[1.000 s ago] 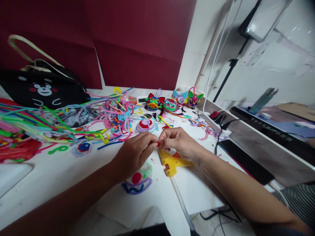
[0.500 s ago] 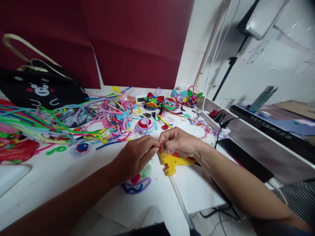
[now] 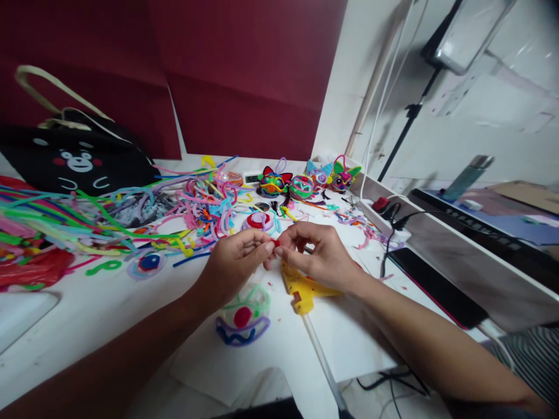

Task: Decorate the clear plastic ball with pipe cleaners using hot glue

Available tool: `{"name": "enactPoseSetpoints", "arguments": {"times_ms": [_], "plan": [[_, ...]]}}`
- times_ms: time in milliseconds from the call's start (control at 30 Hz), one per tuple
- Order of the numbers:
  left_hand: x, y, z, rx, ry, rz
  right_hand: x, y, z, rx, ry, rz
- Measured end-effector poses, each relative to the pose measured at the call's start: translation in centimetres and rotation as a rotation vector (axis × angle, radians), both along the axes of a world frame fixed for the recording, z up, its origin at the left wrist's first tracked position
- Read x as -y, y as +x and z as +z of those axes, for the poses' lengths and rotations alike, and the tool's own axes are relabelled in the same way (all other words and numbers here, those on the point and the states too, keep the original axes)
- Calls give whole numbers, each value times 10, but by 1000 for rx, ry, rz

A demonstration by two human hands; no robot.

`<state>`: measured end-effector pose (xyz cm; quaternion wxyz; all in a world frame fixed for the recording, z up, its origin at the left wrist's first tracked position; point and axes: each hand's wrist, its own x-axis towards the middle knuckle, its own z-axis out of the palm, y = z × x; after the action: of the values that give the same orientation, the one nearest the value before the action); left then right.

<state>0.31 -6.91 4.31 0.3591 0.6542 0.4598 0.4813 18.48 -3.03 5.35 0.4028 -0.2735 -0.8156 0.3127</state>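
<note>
My left hand and my right hand meet over the middle of the table, fingertips pinched on a small red piece that looks like bent pipe cleaner. Fingers cover much of it. Under my right hand lies a yellow hot glue gun, with a long clear glue stick sticking out toward me. Below my left hand rests a round pipe-cleaner face with a red nose, a purple curve and a blue zigzag. Beyond my fingers sits a red and purple coil.
Loose pipe cleaners heap up at left before a black bag. Several finished pipe-cleaner ornaments stand at the back. A phone and a power strip with cables lie to the right. A blue-centred disc lies left.
Both hands have turned slightly and shifted a little left, showing more of the red piece between the fingertips. More of the pipe-cleaner face is visible below my left hand.
</note>
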Motion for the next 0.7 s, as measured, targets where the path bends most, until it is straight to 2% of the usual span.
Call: {"name": "enactPoseSetpoints", "arguments": {"times_ms": [133, 300, 500, 600, 700], "plan": [[1, -1, 0, -40, 32, 3, 2, 0, -2, 56, 159, -47], [2, -2, -2, -127, 90, 45, 3, 1, -4, 64, 252, -79], [1, -3, -4, -193, 96, 73, 4, 1, -6, 142, 373, -56], [0, -3, -4, -233, 117, 70, 5, 2, -3, 179, 336, -31], [0, -3, -3, -217, 117, 46, 5, 2, 0, 169, 163, -12]]}}
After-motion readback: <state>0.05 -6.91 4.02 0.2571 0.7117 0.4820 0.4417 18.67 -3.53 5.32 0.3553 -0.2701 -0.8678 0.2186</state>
